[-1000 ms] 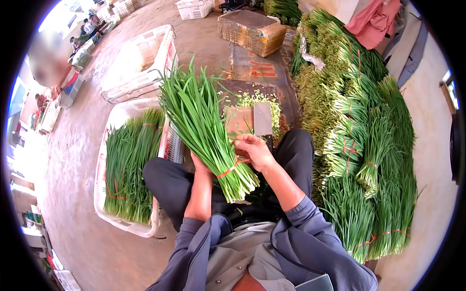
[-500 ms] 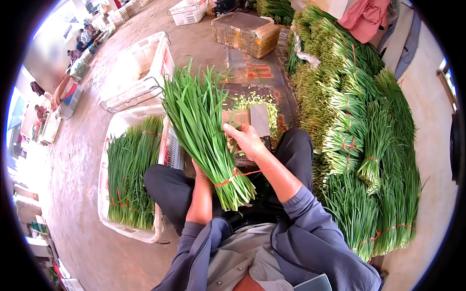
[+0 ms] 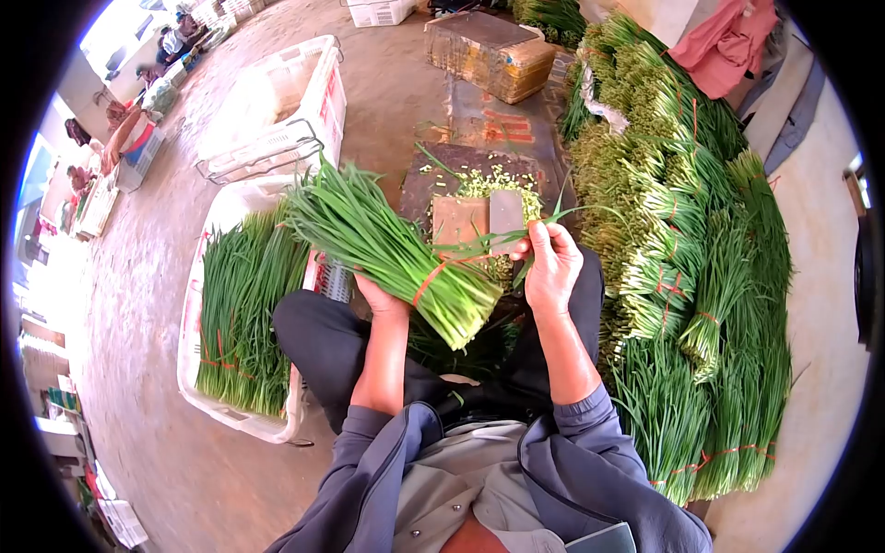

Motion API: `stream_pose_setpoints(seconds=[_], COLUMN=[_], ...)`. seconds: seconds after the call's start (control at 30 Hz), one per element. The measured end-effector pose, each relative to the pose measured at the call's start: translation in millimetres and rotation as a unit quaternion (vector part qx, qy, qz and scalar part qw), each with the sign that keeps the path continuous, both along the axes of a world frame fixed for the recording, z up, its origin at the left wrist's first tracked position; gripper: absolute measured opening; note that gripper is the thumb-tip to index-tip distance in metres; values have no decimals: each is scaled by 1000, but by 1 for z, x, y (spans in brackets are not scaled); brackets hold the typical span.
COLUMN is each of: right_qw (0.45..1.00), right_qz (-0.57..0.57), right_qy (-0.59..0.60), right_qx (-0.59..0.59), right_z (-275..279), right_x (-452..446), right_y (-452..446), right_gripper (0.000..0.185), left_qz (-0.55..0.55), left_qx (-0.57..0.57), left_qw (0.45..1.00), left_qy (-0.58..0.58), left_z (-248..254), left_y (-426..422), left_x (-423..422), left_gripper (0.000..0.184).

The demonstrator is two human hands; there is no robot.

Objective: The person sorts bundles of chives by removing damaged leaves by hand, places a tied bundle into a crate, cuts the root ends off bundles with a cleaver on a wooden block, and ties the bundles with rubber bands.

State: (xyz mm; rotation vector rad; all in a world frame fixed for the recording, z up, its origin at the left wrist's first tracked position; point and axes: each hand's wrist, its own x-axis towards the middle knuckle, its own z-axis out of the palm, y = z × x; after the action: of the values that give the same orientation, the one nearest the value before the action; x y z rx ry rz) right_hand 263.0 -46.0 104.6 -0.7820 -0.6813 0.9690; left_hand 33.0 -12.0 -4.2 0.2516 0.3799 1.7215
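A thick bunch of green chives (image 3: 373,226) lies tilted across my lap, leaf tips to the upper left and pale cut ends to the lower right. My left hand (image 3: 383,300) is closed around its underside, partly hidden by it. A red tie (image 3: 426,284) circles the bunch near the cut ends. Right of the bunch, my right hand (image 3: 553,267) pinches some loose chive leaves (image 3: 559,216) between thumb and fingers. Behind that hand, a knife blade (image 3: 505,212) rests beside a brown block (image 3: 458,221), with chopped pale stem bits (image 3: 502,182) around them.
At left stands a white crate (image 3: 191,323) of tied chives, with another white crate (image 3: 334,101) behind it. Piled chive bundles (image 3: 719,267) line the right side by the wall. A taped box (image 3: 493,55) sits ahead. Other people (image 3: 172,44) sit far off at upper left.
The bunch has tipped from near upright to a flatter slant, its cut ends swinging up to the right. My right hand has moved right, away from the bunch, with loose leaves in its fingers.
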Motion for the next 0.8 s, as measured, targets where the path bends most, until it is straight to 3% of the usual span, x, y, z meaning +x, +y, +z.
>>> stream_pose_setpoints(seconds=[0.07, 0.2, 0.3, 0.4, 0.47, 0.6, 0.67, 0.73, 0.77, 0.8], right_qw=[993, 930, 947, 969, 946, 819, 747, 602, 526, 479], right_qz=[-7, -11, 59, 183, 242, 384, 423, 587, 645, 626], right_qy=[-120, -335, -268, -124, -172, -415, -498, -538, -551, -612], right_qx=[-9, 152, 167, 113, 127, 101, 124, 57, -62, -59], right_z=[6, 39, 76, 78, 75, 59, 45, 29, 30, 38], right_x=[-6, -21, -28, -9, 6, 19, 11, 10, 16, 19], right_y=[-5, -18, -26, -25, -30, -43, -52, -53, -52, -43], right_gripper=[10, 8, 6, 6, 11, 7, 15, 23, 39, 55], left_qz=[6, -28, 40, -7, 1, 34, 11, 11, -1, -15], left_qx=[18, -7, -10, 17, 28, -4, -16, -8, -12, -17], left_qw=[1000, 999, 999, 999, 999, 998, 998, 999, 999, 999], left_qy=[-18, -43, 15, -26, -34, -60, -58, -45, -35, -24], left_z=[-5, -16, -16, -7, -3, 5, 4, -4, -7, -10], left_y=[2, 4, 9, 6, 6, 6, 6, 8, 7, 6], left_x=[-3, -14, -10, -13, -17, -24, -27, -27, -28, -29], left_gripper=[69, 60, 49, 47, 48, 50, 50, 48, 48, 48])
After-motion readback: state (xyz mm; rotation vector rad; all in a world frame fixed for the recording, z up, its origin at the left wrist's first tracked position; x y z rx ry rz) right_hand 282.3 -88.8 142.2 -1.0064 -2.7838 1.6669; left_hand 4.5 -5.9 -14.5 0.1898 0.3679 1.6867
